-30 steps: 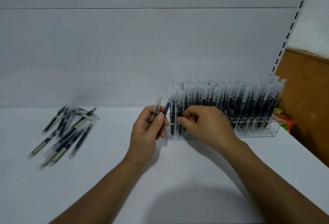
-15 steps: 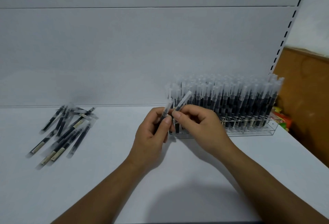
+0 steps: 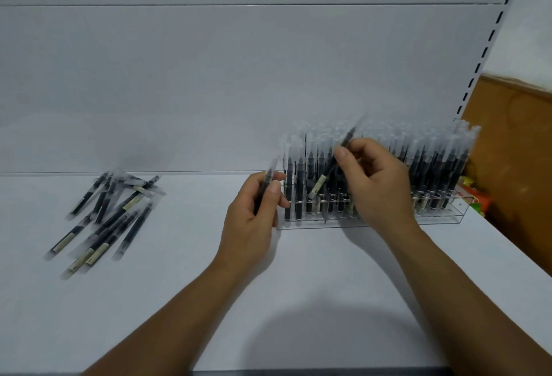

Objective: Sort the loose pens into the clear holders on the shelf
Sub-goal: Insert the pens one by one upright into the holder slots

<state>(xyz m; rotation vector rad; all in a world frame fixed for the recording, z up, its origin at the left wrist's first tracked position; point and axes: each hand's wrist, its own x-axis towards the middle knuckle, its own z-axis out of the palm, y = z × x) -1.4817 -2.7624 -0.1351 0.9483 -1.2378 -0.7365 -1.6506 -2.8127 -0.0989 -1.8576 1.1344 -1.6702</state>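
Observation:
A clear holder [image 3: 448, 221] stands on the white shelf [image 3: 298, 286] against the back panel, packed with several upright black pens with frosted caps. My right hand [image 3: 379, 184] pinches one black pen [image 3: 331, 166], tilted, in front of the holder's left half. My left hand [image 3: 254, 211] grips another black pen [image 3: 267, 180] just left of the holder, cap pointing up. A heap of several loose pens [image 3: 110, 214] lies on the shelf at the left.
The white back panel rises behind the shelf. A slotted upright [image 3: 490, 43] runs up at the right, with a brown board [image 3: 513, 166] beyond it. Colourful packets [image 3: 475, 196] sit right of the holder. The shelf's front edge [image 3: 328, 371] runs along the bottom.
My right hand has taken a pen from my left hand and lifted it up and to the right, over the holder's front rows. My left hand still holds one pen.

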